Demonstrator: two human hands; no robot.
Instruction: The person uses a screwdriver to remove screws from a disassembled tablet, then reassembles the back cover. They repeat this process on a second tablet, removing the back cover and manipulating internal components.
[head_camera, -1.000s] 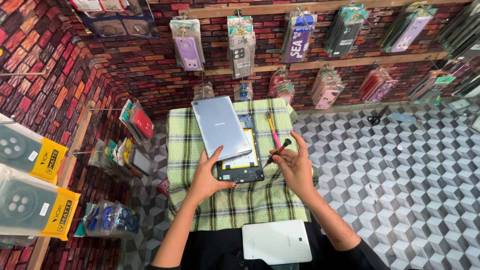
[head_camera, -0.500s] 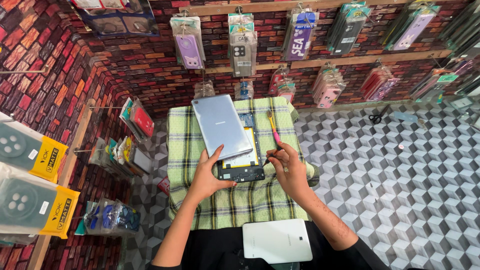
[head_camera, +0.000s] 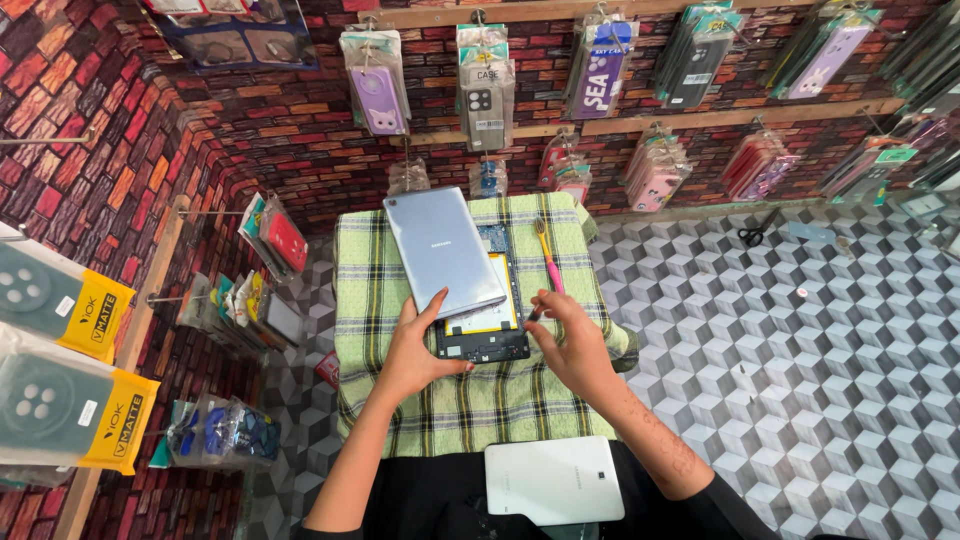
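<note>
Nearest to us, a white tablet (head_camera: 553, 480) lies face down on our lap, touched by neither hand. Just beyond it, our two forearms reach forward onto a green and yellow checked cloth (head_camera: 375, 290) spread over a small table.

Our left hand (head_camera: 418, 347) rests at the lower left corner of an opened tablet (head_camera: 483, 333), fingers spread, thumb against its dark lower edge; it steadies the device without closing round it. Our right hand (head_camera: 575, 342) sits at the tablet's lower right corner, fingertips pinched on a small dark tool (head_camera: 534, 314) whose tip is at the tablet's edge. Half a second ago this hand was a little higher and further from the frame; it has now come down and in, so the tool meets the device while the left hand has stayed put. We judge that work on the open body is under way.

A grey back cover (head_camera: 444, 250) lies tilted across the tablet's upper part, leaving a yellow battery area and dark board exposed below it. A pink and yellow brush (head_camera: 547, 255) lies on the cloth just right of the cover.

Furthest off, packaged phone cases (head_camera: 378, 82) hang on a brick-patterned wall (head_camera: 180, 120), and scissors (head_camera: 755, 234) lie on the cube-patterned floor (head_camera: 800, 380)
</note>
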